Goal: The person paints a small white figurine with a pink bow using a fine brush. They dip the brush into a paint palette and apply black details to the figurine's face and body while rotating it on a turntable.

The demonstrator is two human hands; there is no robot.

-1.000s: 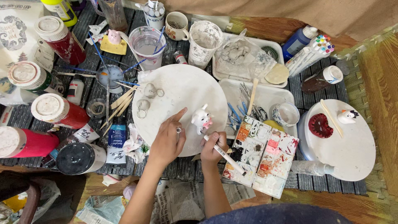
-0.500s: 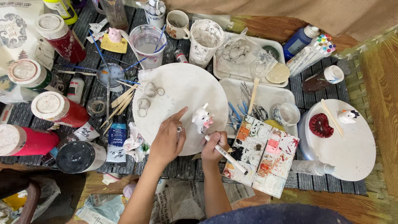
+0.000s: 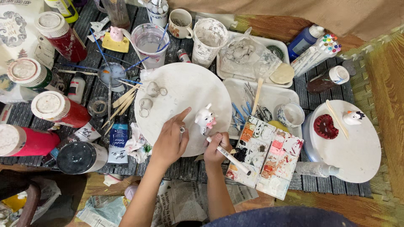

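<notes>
Right hand (image 3: 216, 146) gripping slim paintbrush (image 3: 229, 156), glossy figurine (image 3: 205, 119)

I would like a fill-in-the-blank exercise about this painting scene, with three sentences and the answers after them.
1. The right hand holds a ____ with a white handle.
2. The small white figurine stands on the round ____ board.
3. The paint palette lies to the ____ of the right hand, and the left hand rests on the board.

Missing words: brush; white; right
</notes>
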